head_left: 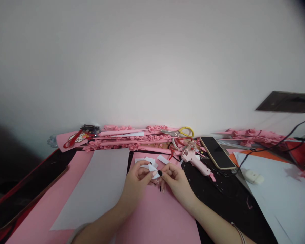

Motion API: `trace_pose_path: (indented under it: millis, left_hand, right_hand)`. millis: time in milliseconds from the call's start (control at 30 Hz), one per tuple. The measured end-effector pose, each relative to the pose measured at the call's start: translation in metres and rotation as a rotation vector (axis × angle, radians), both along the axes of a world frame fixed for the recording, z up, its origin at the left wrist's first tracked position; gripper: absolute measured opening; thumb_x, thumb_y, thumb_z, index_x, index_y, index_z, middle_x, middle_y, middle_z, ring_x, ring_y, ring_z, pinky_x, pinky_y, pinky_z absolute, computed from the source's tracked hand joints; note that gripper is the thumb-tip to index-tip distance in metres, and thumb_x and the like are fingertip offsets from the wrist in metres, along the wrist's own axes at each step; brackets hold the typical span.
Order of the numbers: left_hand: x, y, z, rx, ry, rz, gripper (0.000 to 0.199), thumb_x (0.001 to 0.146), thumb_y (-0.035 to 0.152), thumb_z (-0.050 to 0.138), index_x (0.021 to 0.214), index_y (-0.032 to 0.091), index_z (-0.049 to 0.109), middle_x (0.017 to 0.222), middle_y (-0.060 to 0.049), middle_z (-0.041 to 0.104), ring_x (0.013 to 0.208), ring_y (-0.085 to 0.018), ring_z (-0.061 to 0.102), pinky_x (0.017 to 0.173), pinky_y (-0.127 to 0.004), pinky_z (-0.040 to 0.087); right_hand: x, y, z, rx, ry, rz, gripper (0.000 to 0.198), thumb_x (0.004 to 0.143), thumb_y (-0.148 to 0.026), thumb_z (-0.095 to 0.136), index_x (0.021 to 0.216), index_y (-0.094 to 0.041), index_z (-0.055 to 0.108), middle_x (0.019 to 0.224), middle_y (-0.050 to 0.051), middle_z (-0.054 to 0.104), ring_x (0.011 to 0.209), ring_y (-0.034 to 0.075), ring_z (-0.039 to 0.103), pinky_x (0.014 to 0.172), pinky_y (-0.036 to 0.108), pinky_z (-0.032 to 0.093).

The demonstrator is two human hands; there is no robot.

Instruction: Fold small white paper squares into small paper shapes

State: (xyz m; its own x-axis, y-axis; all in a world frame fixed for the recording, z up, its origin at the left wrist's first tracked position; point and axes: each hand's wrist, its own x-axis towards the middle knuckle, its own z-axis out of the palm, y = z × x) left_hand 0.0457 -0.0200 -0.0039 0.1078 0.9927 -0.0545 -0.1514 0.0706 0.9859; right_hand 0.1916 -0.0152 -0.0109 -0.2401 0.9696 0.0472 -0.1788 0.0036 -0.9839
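Between both hands is a small folded piece of white paper point(153, 169) with a pointed top. My left hand point(139, 176) pinches its left side between thumb and fingers. On the other side, the thumb and forefinger of my right hand point(173, 179) close on its right edge. Just beyond the fingers lie several small white paper pieces point(141, 162), partly hidden by my left hand. Another white strip point(162, 158) lies near my right fingertips. Under the hands is a pink sheet point(159, 217).
A pink glue gun point(197, 162) and a phone point(217, 152) lie to the right. Yellow-handled scissors point(186, 131) and pink paper flowers point(117, 143) line the wall. Red-handled scissors point(70, 140) lie at left. White sheets point(96, 189) flank the hands. Black cables point(269, 147) cross the right side.
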Motion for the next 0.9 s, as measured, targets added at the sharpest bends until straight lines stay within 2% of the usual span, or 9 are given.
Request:
trace_pose_path:
  millis: [133,300,433,567,733,800,900]
  left_hand:
    - [0.0006,0.0010,-0.0007,0.028,-0.015,0.003,0.029,0.070,0.019,0.062,0.096,0.017,0.049,0.073,-0.001,0.064,0.068,-0.016,0.063,0.066,-0.029,0.049]
    - [-0.0013,0.0028,0.0000,0.033,0.064,0.089,0.024,0.067,0.019,0.064,0.089,0.017,0.056,0.079,-0.003,0.065,0.074,-0.017,0.063,0.068,-0.028,0.048]
    - [-0.0025,0.0031,-0.0002,0.065,0.142,0.116,0.020,0.066,0.021,0.065,0.084,0.017,0.059,0.082,-0.003,0.065,0.079,-0.017,0.062,0.071,-0.028,0.048]
    - [-0.0032,0.0014,0.0012,0.109,0.167,0.117,0.014,0.069,0.020,0.061,0.082,0.018,0.058,0.083,-0.002,0.065,0.083,-0.018,0.062,0.074,-0.028,0.048]
    - [-0.0062,-0.0005,0.0018,0.220,0.286,0.031,0.015,0.074,0.018,0.055,0.088,0.021,0.057,0.090,-0.003,0.064,0.087,-0.018,0.062,0.077,-0.028,0.048]
    - [-0.0069,-0.0010,0.0014,0.229,0.322,-0.040,0.017,0.074,0.017,0.055,0.090,0.023,0.056,0.090,-0.002,0.065,0.087,-0.018,0.063,0.077,-0.028,0.049]
    - [-0.0069,-0.0016,0.0006,0.233,0.346,-0.085,0.018,0.074,0.017,0.055,0.091,0.023,0.055,0.089,-0.002,0.066,0.087,-0.018,0.064,0.078,-0.029,0.049]
  right_hand:
    - [-0.0004,0.0004,0.0006,-0.035,0.032,-0.008,0.022,0.076,-0.035,0.059,0.069,-0.018,0.046,0.055,0.000,0.065,0.037,0.012,0.057,0.038,0.021,0.042]
    - [-0.0018,-0.0024,0.0019,-0.082,0.006,0.026,0.023,0.075,-0.035,0.060,0.070,-0.018,0.045,0.057,0.001,0.065,0.045,0.015,0.062,0.043,0.023,0.045]
    - [-0.0028,-0.0037,-0.0005,-0.059,-0.084,0.073,0.018,0.076,-0.029,0.057,0.068,-0.017,0.045,0.054,-0.001,0.061,0.046,0.013,0.060,0.045,0.023,0.045]
    - [-0.0015,-0.0027,-0.0015,0.028,-0.190,0.066,0.012,0.076,-0.025,0.057,0.075,-0.017,0.047,0.054,-0.005,0.053,0.042,0.009,0.052,0.042,0.020,0.040]
    - [0.0033,-0.0027,0.0046,0.139,-0.195,-0.036,0.019,0.080,-0.029,0.055,0.094,-0.018,0.047,0.058,-0.007,0.045,0.041,0.006,0.041,0.038,0.017,0.032]
    - [0.0043,-0.0032,0.0056,0.144,-0.217,-0.044,0.017,0.081,-0.030,0.054,0.092,-0.018,0.048,0.054,-0.008,0.043,0.041,0.007,0.040,0.038,0.018,0.030]
    - [0.0036,-0.0033,0.0031,0.093,-0.233,-0.039,0.017,0.081,-0.034,0.053,0.077,-0.017,0.049,0.048,-0.007,0.046,0.037,0.007,0.038,0.036,0.018,0.028]
